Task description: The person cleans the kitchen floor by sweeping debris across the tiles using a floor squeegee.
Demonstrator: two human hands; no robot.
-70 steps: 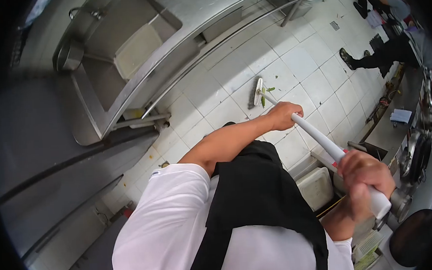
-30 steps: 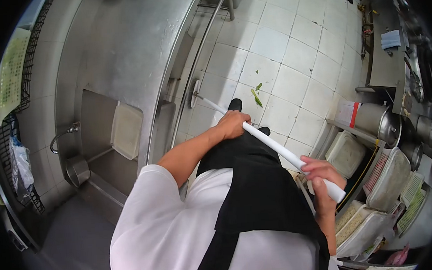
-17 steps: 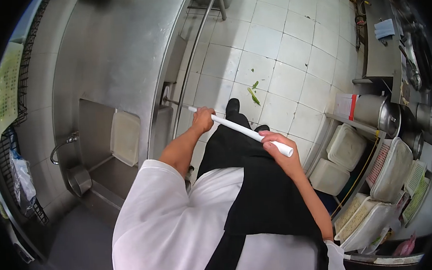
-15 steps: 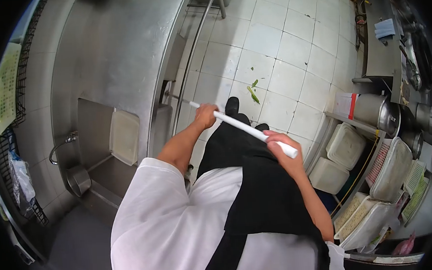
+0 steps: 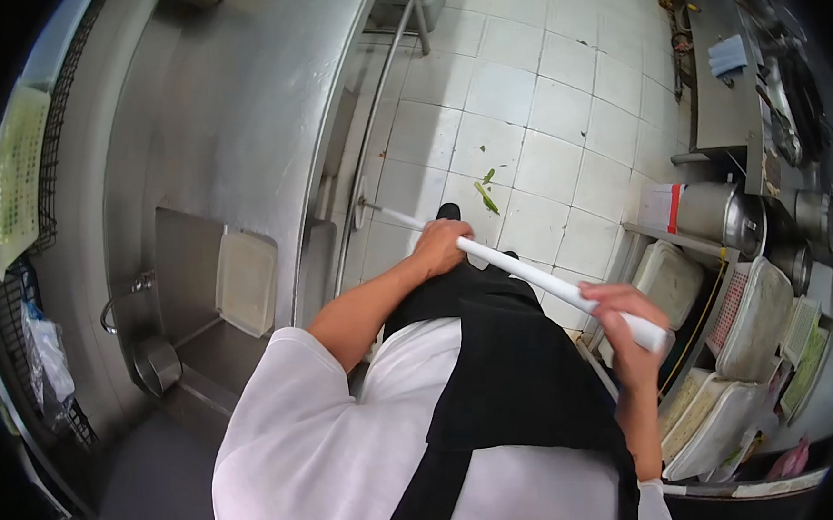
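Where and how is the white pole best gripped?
The white pole is probably best gripped on its thick section, from the near side: left hand at that section's lower end, right hand near its blunt top. That section is straight, round and slants up toward the camera.

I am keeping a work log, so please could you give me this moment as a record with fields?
Left hand: closed around the white pole, partway along
Right hand: closed around it, near its free end
Pole's head: by the metal rail; contact unclear
Floor: pale tiles, green scraps apart from the head
Sink: holds a pale tub
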